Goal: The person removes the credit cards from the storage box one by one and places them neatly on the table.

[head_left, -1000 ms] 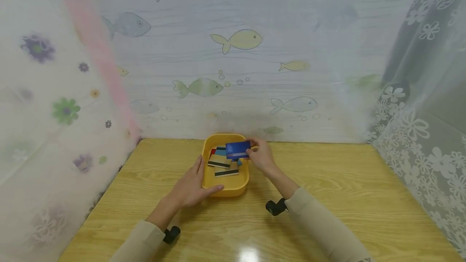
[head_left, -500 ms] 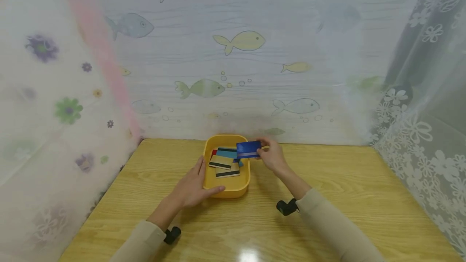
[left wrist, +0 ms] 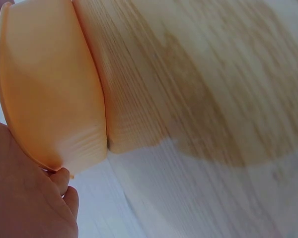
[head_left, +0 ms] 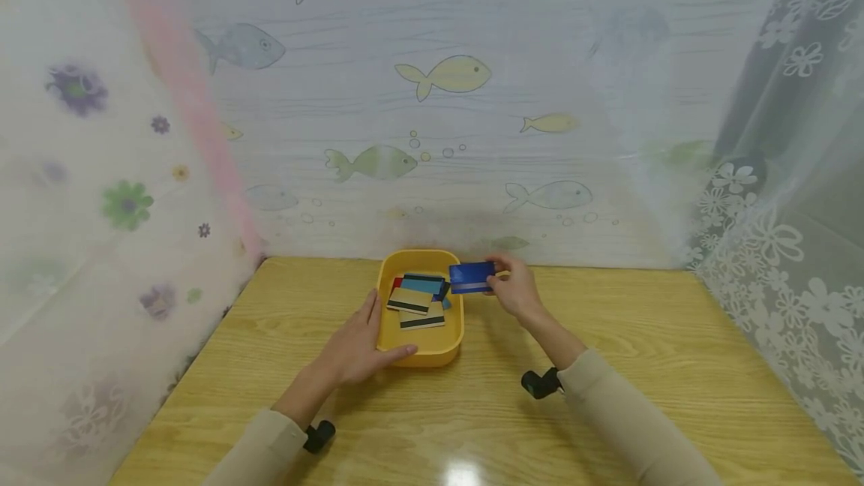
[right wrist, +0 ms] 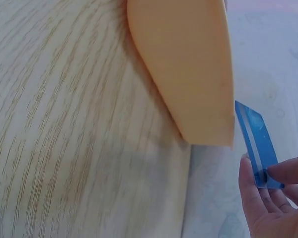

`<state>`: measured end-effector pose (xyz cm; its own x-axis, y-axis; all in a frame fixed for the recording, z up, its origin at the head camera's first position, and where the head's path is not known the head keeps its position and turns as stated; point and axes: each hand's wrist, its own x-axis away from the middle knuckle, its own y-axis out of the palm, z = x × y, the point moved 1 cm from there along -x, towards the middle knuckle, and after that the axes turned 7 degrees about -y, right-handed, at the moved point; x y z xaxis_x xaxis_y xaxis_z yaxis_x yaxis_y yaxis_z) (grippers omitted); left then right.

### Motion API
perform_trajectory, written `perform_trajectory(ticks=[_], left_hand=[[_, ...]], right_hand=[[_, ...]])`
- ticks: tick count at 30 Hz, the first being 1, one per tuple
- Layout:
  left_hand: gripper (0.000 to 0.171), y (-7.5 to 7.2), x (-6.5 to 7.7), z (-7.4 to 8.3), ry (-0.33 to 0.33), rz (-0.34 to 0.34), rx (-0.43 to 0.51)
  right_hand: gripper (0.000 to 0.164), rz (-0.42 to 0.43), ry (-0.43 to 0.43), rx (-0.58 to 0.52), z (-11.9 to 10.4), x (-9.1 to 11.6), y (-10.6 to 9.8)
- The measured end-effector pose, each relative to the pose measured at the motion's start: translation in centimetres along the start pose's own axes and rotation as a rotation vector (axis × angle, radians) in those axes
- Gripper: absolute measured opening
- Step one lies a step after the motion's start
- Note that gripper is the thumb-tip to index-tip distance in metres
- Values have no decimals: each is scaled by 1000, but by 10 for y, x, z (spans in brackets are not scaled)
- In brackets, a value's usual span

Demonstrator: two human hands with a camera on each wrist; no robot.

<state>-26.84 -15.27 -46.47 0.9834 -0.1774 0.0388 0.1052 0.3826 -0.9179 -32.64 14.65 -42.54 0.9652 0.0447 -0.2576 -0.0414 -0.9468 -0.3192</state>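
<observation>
A yellow plastic bin (head_left: 418, 358) stands on the table with several plastic cards in it: gold cards with dark stripes (head_left: 409, 300), a light blue card (head_left: 422, 285) and a bit of red. My left hand (head_left: 354, 347) holds the bin's near left corner, fingers along the left wall and thumb on the front rim. In the left wrist view, fingertips (left wrist: 63, 181) bend against the bin's outside. My right hand (head_left: 516, 291) pinches a dark blue card (head_left: 471, 277) with a pale stripe by its right end, above the bin's right rim.
The wooden table (head_left: 607, 366) runs back to a fish-print curtain (head_left: 439, 118). Sheer flowered cloth (head_left: 769, 246) hangs at the right, and a flower-print sheet (head_left: 121, 171) at the left. Black wrist-worn devices (head_left: 540, 383) sit under both forearms.
My right hand has carried the dark blue card rightward, from over the pile to the bin's right rim, uncovering more of the light blue card. The left hand stays on the bin.
</observation>
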Motion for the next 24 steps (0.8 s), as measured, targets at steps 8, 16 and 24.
perform_trajectory(ticks=[8,16,24], left_hand=[[123,0,0,-1,-2,-4,-2],[122,-1,0,-2,-8,-6,-2],[123,1,-2,-2,-1,-12,4]], right_hand=[[43,18,17,6,5,-1,-11],[44,28,48,-22,12,-5,-21],[44,56,57,7,24,-9,-29]])
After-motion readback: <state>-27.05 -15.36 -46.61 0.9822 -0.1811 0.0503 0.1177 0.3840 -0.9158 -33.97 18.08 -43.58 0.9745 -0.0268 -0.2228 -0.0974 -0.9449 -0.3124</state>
